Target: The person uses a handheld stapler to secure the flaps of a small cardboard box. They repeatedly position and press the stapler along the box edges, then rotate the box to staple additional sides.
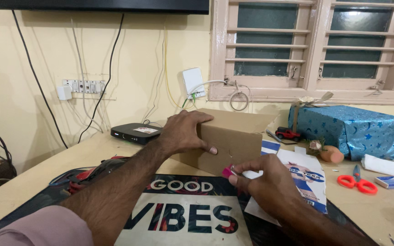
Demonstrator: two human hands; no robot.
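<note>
Desk (33, 175) is pale wood, with a dark printed mat (183, 214) covering the near part. Blue starred gift-wrapped parcel (349, 130) sits far right under the window. Plain cardboard box (226, 141) stands mid-desk at the mat's far edge, top flaps up. Left hand (183, 132): forearm runs in diagonally from lower left, palm draped over the box's near top corner, fingers wrapped across the top, thumb pressed flat on the front face, so a firm clamp on the box. Right hand (263, 182): comes in from lower right, just in front of the box, fingers curled in, thumb and forefinger pinched shut on a small pink piece (227, 172). White printed sheet (304, 180) lies under that hand. Black set-top unit (135, 132) left of box. Red-handled scissors (357, 182) right, red toy car (288, 133) behind.
</note>
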